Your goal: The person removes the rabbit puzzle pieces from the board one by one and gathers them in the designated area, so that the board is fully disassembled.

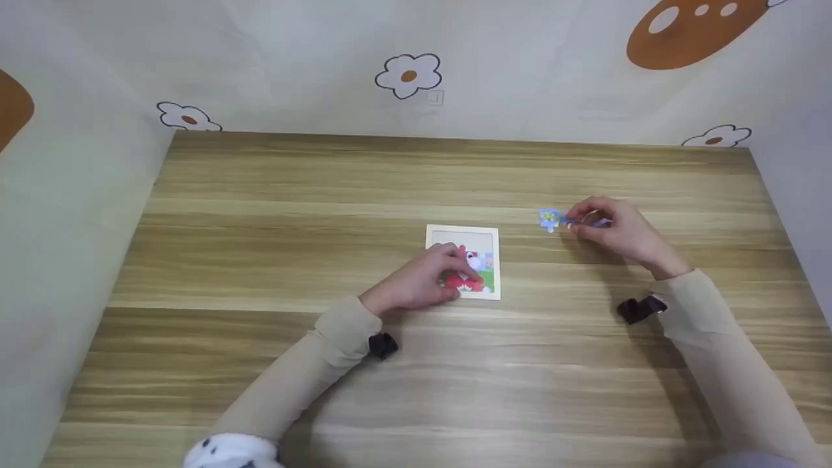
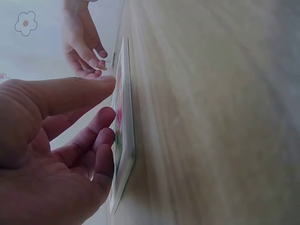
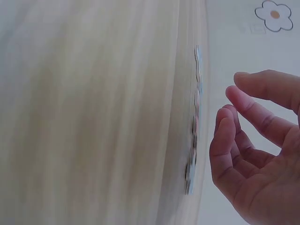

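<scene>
A jigsaw puzzle board (image 1: 496, 263) with a pale rim lies at the middle of the table, partly filled with red, green and blue pieces (image 1: 486, 278); its upper strip is bare. My left hand (image 1: 421, 278) is over the board's left side, fingertips at the picture in the left wrist view. To the right of the board, a blue puzzle piece (image 1: 548, 216) lies among other loose pieces (image 3: 196, 117), seen edge-on in the right wrist view. My right hand (image 1: 621, 227) hovers just above these, fingers loosely bent with nothing between them. It hides some of the pieces.
The wood-grain table (image 1: 260, 260) extends around the board and pieces. A pale wall (image 1: 292, 71) with printed flowers stands along its back edge, and further wall surfaces flank it. Dark wrist cameras (image 1: 640, 309) hang at both sleeves.
</scene>
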The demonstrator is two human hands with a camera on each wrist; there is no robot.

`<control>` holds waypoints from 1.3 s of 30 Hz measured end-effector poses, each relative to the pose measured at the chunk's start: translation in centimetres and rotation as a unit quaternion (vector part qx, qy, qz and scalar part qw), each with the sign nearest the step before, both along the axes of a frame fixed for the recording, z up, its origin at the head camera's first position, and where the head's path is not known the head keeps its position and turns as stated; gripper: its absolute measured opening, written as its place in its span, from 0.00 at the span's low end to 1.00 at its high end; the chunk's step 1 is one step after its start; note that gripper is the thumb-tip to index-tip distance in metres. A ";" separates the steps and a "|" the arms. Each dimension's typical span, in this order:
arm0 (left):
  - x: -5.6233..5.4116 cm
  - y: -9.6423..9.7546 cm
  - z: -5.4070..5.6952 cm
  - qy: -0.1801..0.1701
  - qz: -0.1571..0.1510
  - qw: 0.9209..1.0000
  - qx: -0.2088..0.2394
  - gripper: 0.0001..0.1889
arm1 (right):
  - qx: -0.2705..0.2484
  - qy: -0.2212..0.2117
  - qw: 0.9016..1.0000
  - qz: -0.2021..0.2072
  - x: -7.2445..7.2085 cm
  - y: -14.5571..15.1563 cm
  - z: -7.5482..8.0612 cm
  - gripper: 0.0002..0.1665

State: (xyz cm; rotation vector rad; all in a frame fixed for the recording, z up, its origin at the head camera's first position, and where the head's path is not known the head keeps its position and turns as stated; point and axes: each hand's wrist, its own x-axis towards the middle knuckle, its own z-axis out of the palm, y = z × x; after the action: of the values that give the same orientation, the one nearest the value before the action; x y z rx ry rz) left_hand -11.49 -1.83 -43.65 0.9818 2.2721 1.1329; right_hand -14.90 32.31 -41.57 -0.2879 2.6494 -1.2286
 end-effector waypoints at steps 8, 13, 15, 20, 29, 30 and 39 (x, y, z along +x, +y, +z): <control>-0.6 0.1 -0.3 -0.018 -0.004 1.000 0.000 0.17 | -0.033 -0.010 0.998 0.043 0.5 -2.9 0.1 0.12; -1.1 -0.1 -0.6 -0.022 -0.021 0.999 0.015 0.17 | -0.049 -0.015 0.996 0.072 0.9 -4.7 -0.2 0.13; -1.3 -0.1 -0.8 -0.019 -0.029 0.999 0.023 0.17 | -0.043 -0.013 0.995 0.084 1.0 -5.4 -0.2 0.13; -1.5 -0.3 -1.0 -0.013 -0.039 0.999 0.033 0.18 | -0.046 -0.011 0.993 0.113 1.2 -7.0 -0.6 0.13; -1.4 -0.3 -1.3 -0.025 -0.040 0.998 0.050 0.18 | -0.033 0.014 0.983 0.179 1.5 -9.0 -1.0 0.13; -1.4 -0.3 -1.4 -0.027 -0.039 0.998 0.052 0.18 | -0.030 0.017 0.982 0.184 1.5 -9.1 -1.0 0.14; -1.3 -0.1 -1.3 -0.027 -0.030 0.998 0.043 0.18 | 0.003 0.018 0.983 0.181 1.8 -10.1 -0.8 0.13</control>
State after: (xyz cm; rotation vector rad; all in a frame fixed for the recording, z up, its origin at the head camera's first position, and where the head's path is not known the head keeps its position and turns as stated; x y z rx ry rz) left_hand -12.82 -1.92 -44.91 1.0339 2.1527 1.2255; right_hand -13.11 22.16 -42.34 -0.7583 2.4802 -1.1030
